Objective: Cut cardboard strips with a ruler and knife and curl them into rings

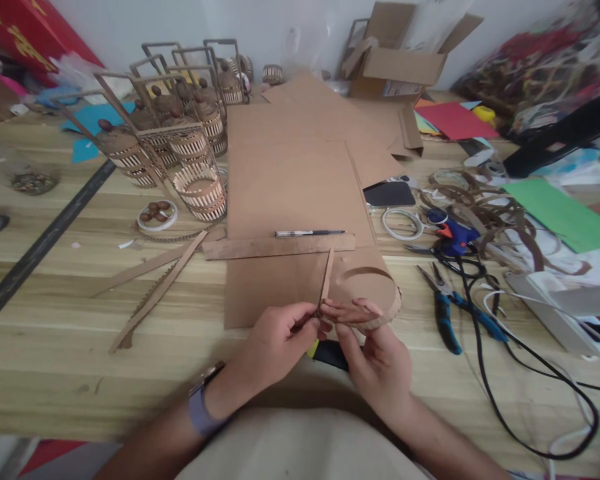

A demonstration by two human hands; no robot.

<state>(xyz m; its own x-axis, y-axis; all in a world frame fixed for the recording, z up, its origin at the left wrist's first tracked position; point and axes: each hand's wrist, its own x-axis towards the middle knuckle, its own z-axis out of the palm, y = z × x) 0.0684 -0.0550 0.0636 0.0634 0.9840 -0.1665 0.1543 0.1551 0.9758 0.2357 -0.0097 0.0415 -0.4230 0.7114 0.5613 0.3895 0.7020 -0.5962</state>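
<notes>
The left hand [277, 343] is pinching a narrow brown strip [327, 277] between thumb and fingers, and the right hand [385, 363] is gripping a curled strip [398, 303] that is bowing into a rough-edged loop; I can't tell from here whether the two are one piece. Both are hovering over the near end of a smooth, flat cardboard sheet [290, 180]. Beneath the hands a black-and-yellow handle [330, 354] is peeking out. Ahead, a slim pen [310, 233] is lying along a long, straight cardboard band [280, 248]; blue-handled pliers [445, 320] are sprawling open to the right.
</notes>
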